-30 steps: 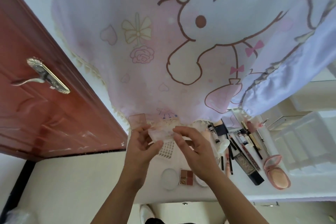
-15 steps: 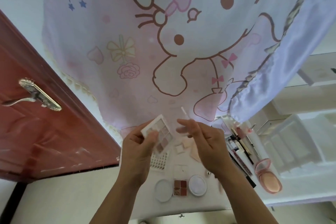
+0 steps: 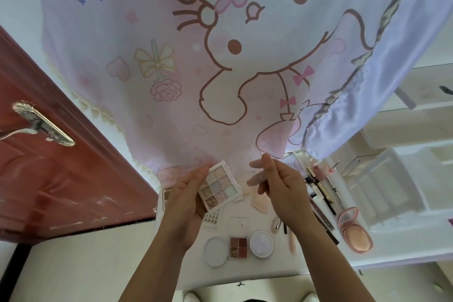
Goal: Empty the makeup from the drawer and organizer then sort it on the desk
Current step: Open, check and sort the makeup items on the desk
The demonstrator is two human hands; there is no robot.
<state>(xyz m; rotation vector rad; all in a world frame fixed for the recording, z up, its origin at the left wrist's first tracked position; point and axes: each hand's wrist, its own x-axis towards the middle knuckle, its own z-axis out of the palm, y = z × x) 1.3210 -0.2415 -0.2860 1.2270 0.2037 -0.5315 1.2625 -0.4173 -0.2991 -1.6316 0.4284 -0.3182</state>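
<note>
My left hand [image 3: 183, 206] grips a small white eyeshadow palette [image 3: 219, 187] with nine pale pans, held tilted above the white desk [image 3: 245, 274]. My right hand [image 3: 282, 189] hovers just to its right, fingers curled, pinching a blurred translucent piece [image 3: 256, 176] that looks like the palette's clear cover. Below the hands lie two round white compacts [image 3: 215, 251] [image 3: 261, 244] with a small red four-pan palette [image 3: 238, 247] between them.
Pens, tubes and mascaras [image 3: 321, 193] lie in a row at the right, beside an open pink powder compact [image 3: 355, 230]. A clear organizer [image 3: 382, 179] stands further right. A pink palette [image 3: 169, 174] lies at the desk's back left. A cartoon curtain [image 3: 220, 56] hangs behind; a red door [image 3: 49, 167] is left.
The palette was shut between both hands, then came open. My right hand has drawn away to the right with the clear piece. The view has tilted upward.
</note>
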